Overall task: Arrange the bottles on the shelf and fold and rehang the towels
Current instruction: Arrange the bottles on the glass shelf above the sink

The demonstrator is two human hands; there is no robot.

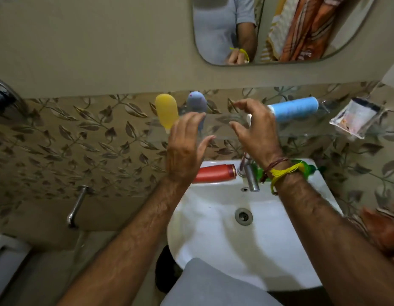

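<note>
A glass shelf (306, 131) runs along the leaf-patterned wall above the sink. A yellow bottle (166, 110) and a grey-blue bottle (196, 102) stand on it at the left; a light blue bottle (294, 108) lies on its side at the right. A red bottle (214, 173) lies on the sink's back ledge, and a green bottle (310, 170) lies there partly behind my right wrist. My left hand (187, 149) and my right hand (256, 129) hover over the shelf's middle, fingers relaxed, holding nothing. Striped orange towels (302, 29) show in the mirror.
A white sink (213, 228) with a chrome tap (250, 177) lies below my hands. A clear soap packet (357, 117) sits at the shelf's right end. The mirror (357, 36) hangs above. A chrome wall tap (77, 206) juts out at left; orange cloth (385, 230) shows at right.
</note>
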